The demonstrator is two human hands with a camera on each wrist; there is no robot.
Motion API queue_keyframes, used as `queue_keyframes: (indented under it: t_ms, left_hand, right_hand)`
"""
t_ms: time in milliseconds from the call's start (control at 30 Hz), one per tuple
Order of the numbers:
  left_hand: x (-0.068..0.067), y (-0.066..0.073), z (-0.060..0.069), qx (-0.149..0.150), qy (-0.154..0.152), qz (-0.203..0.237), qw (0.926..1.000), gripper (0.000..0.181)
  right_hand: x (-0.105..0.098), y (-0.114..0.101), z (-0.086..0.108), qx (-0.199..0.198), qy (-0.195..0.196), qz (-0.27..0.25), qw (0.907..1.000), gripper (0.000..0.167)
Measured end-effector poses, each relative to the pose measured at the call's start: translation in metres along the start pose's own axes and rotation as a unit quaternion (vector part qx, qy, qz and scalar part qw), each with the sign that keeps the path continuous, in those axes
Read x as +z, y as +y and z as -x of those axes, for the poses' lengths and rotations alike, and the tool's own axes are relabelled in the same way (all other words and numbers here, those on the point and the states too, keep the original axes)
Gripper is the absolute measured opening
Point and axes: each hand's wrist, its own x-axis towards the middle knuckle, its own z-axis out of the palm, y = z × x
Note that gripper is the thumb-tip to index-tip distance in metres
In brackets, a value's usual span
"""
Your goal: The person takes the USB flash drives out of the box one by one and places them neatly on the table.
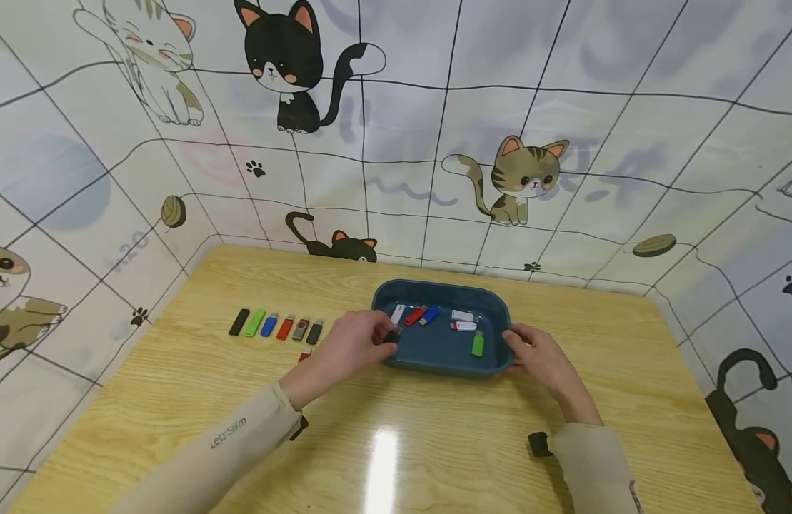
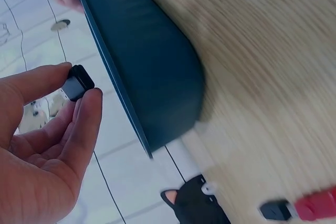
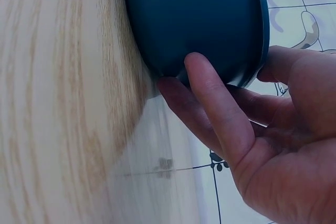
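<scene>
In the head view my left hand (image 1: 344, 346) is over the left end of a dark blue plastic tray (image 1: 434, 367). Its thumb and fingertips pinch a small black USB stick (image 1: 393, 335), whose blocky end (image 2: 80, 82) shows beyond the tray rim in the left wrist view. My right hand (image 1: 545, 357) grips the tray's right end, thumb at the rim and fingers against the outer wall (image 3: 199, 19). Inside the tray lie several USB sticks, among them a red one (image 1: 414, 315), a blue one (image 1: 429, 315) and a green one (image 1: 477, 344).
Left of the tray, several USB sticks stand in a slanted row, from a black one (image 1: 239, 322) to a dark one (image 1: 315, 332). Below them a red stick (image 1: 304, 355) is partly hidden by my left wrist. A cat-printed cloth (image 1: 408, 178) hangs behind the wooden table (image 1: 460, 442).
</scene>
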Motion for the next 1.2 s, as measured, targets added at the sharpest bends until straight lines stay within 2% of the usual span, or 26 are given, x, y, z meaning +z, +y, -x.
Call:
queue_keyframes:
  t_ms: [167,467,667,900,1200]
  left_hand:
    - [-0.008,-0.015,0.008,-0.031,0.014,0.000,0.9994,0.021]
    - [-0.018,-0.036,0.023,-0.064,0.033,-0.020,0.9972,0.020]
    - [-0.022,-0.050,0.033,-0.076,0.042,-0.014,0.9961,0.020]
    - [-0.030,-0.066,0.048,-0.072,0.058,-0.029,0.9952,0.020]
    - [-0.038,-0.088,0.061,-0.104,0.048,-0.033,0.9928,0.017]
  right_hand:
    - [0.000,-0.002,0.001,0.000,0.001,-0.001,1.0000,0.059]
    - [0.000,0.001,0.000,0.004,0.006,0.010,0.9999,0.060]
    - [0.000,0.001,0.001,-0.002,0.006,-0.003,1.0000,0.060]
    - [-0.001,0.001,0.002,-0.007,0.004,-0.019,0.9998,0.062]
    - [0.000,0.001,0.001,-0.008,0.004,-0.015,0.9998,0.061]
